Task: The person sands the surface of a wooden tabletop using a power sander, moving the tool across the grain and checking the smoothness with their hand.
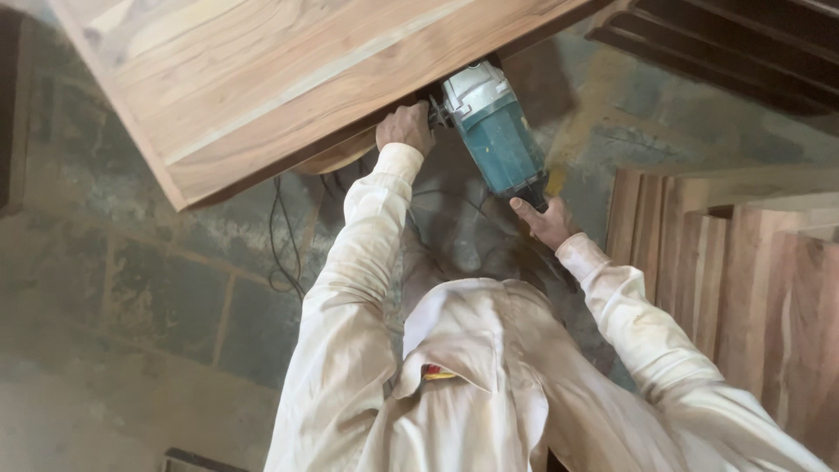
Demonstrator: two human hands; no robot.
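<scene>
A dusty stone floor (131,288) fills the background, with a black cord (281,236) trailing across it to the left of the arms. Above both hands lies a large wood panel (262,79), its face smooth and pale, apparently already worked over much of what shows. To the right of the right hand stand stacked boards (743,280), rougher and redder; they look untreated, so more such work may remain. Between the 2 hands sits a teal grinder (494,131), its head tucked under the panel's lower edge, where a tan disc (336,157) shows just below the left hand. The left hand (405,128) is clenched around the side handle near the grinder's head. The right hand (546,220) grasps the rear of the grinder body. By my judgement, the edge is being smoothed now, with the rest of that edge left.
</scene>
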